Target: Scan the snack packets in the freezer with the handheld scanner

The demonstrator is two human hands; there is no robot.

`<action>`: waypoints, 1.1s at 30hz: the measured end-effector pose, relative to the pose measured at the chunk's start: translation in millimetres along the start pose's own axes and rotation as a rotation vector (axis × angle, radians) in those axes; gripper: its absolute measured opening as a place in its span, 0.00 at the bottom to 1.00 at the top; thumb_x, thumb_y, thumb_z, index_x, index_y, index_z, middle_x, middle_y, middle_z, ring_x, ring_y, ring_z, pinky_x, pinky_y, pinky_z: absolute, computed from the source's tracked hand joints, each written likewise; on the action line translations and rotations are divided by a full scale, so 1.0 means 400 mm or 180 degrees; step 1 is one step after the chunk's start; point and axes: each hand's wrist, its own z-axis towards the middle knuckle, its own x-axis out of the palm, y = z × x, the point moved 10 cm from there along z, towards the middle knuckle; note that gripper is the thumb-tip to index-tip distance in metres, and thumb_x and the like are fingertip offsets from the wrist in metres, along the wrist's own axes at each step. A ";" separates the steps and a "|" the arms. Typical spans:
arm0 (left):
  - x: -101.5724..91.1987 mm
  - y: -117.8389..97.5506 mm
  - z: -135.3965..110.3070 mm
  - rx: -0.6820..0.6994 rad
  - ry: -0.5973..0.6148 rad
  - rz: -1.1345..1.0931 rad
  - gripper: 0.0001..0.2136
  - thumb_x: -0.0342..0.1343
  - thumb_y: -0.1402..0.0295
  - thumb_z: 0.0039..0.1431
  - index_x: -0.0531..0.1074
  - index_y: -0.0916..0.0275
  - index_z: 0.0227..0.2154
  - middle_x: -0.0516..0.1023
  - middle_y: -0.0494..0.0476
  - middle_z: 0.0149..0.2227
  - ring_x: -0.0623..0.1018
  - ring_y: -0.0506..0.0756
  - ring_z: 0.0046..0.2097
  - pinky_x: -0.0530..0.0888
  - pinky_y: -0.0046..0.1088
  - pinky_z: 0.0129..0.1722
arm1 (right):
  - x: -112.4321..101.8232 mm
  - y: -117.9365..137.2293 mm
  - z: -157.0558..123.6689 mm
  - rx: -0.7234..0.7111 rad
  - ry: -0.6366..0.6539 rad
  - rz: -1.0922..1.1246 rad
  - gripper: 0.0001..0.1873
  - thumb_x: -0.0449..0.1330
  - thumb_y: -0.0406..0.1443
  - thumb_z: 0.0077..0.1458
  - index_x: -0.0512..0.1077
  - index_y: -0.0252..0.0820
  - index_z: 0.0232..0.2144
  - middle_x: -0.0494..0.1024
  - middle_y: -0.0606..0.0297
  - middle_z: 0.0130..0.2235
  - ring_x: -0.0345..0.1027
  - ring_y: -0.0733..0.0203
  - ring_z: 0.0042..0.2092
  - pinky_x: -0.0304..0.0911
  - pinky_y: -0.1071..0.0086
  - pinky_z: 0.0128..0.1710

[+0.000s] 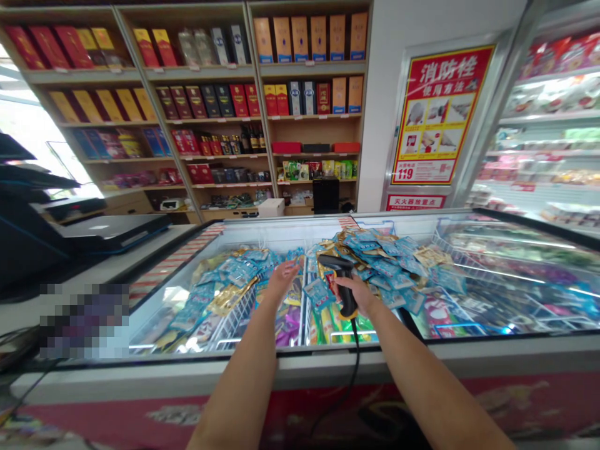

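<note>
My right hand (357,292) is wrapped round the grip of a black and yellow barcode scanner (347,305), whose head points left and whose cord hangs down over the freezer front. My left hand (282,279) reaches over the chest freezer (323,361), fingers stretched out and apart, with nothing plainly held. Under and beside the hands lie ice-cream packets. A blue packet (319,294) is just left of the scanner; I cannot tell whether it touches it. A heap of blue and gold packets (389,265) rises behind and right of the scanner.
More blue packets (244,269) fill the left of the freezer, among white wire baskets (237,319). A counter with a dark flat device (112,228) stands left. Behind are wooden shelves (309,134) of boxed goods and a red wall poster (443,115); a lit display fridge (548,115) is right.
</note>
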 end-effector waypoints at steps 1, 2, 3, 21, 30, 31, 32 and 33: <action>0.043 -0.017 -0.011 0.0217 0.0418 0.0403 0.23 0.59 0.55 0.50 0.72 0.63 0.46 0.78 0.63 0.42 0.77 0.59 0.44 0.71 0.37 0.47 | 0.000 0.001 -0.001 -0.0001 -0.0017 -0.0027 0.14 0.61 0.41 0.50 0.71 0.38 0.19 0.70 0.66 0.19 0.61 0.65 0.20 0.56 0.70 0.22; 0.078 -0.030 -0.025 0.0418 0.0749 0.0845 0.26 0.62 0.55 0.47 0.72 0.62 0.48 0.77 0.63 0.45 0.75 0.61 0.48 0.68 0.39 0.51 | 0.000 0.003 -0.002 -0.0007 -0.0037 -0.0048 0.14 0.61 0.41 0.50 0.70 0.38 0.19 0.70 0.66 0.18 0.61 0.65 0.20 0.56 0.70 0.23; 0.104 -0.037 -0.039 0.0581 0.0987 0.1288 0.30 0.64 0.54 0.44 0.71 0.61 0.51 0.76 0.63 0.48 0.72 0.62 0.53 0.65 0.41 0.55 | 0.000 0.004 -0.003 -0.0003 -0.0054 -0.0062 0.14 0.61 0.41 0.50 0.70 0.38 0.18 0.69 0.66 0.18 0.61 0.65 0.20 0.55 0.71 0.23; 0.009 -0.039 -0.016 0.0478 -0.0241 0.1060 0.42 0.65 0.78 0.41 0.57 0.61 0.62 0.66 0.69 0.55 0.70 0.62 0.55 0.68 0.40 0.52 | 0.001 -0.004 0.002 -0.0001 0.0030 -0.0056 0.15 0.62 0.44 0.48 0.70 0.39 0.21 0.71 0.65 0.21 0.61 0.66 0.21 0.56 0.70 0.23; -0.068 0.011 -0.007 -0.0093 -0.0890 0.0768 0.39 0.63 0.68 0.47 0.55 0.65 0.62 0.74 0.56 0.34 0.76 0.55 0.34 0.71 0.31 0.35 | 0.001 -0.001 -0.001 0.0030 -0.0016 -0.0043 0.14 0.62 0.43 0.48 0.71 0.38 0.20 0.70 0.66 0.20 0.61 0.66 0.21 0.56 0.71 0.22; -0.071 0.011 -0.006 -0.0073 -0.0933 0.0787 0.34 0.62 0.67 0.47 0.60 0.67 0.59 0.74 0.57 0.34 0.76 0.55 0.34 0.70 0.31 0.35 | 0.002 -0.001 -0.001 0.0033 -0.0011 -0.0045 0.14 0.62 0.43 0.48 0.71 0.38 0.20 0.70 0.66 0.20 0.61 0.66 0.21 0.56 0.71 0.22; -0.073 0.009 -0.005 -0.0040 -0.0947 0.0818 0.28 0.61 0.66 0.49 0.65 0.67 0.54 0.75 0.58 0.34 0.76 0.55 0.35 0.70 0.30 0.36 | 0.002 -0.001 -0.001 0.0035 -0.0011 -0.0044 0.14 0.62 0.43 0.48 0.71 0.38 0.20 0.70 0.66 0.20 0.61 0.66 0.21 0.56 0.71 0.22; -0.071 0.006 -0.005 0.0005 -0.0928 0.0858 0.22 0.59 0.65 0.51 0.69 0.67 0.49 0.75 0.58 0.34 0.76 0.55 0.35 0.70 0.30 0.36 | 0.001 -0.002 -0.001 0.0035 -0.0009 -0.0045 0.15 0.62 0.43 0.48 0.71 0.38 0.20 0.70 0.66 0.20 0.61 0.66 0.21 0.56 0.71 0.22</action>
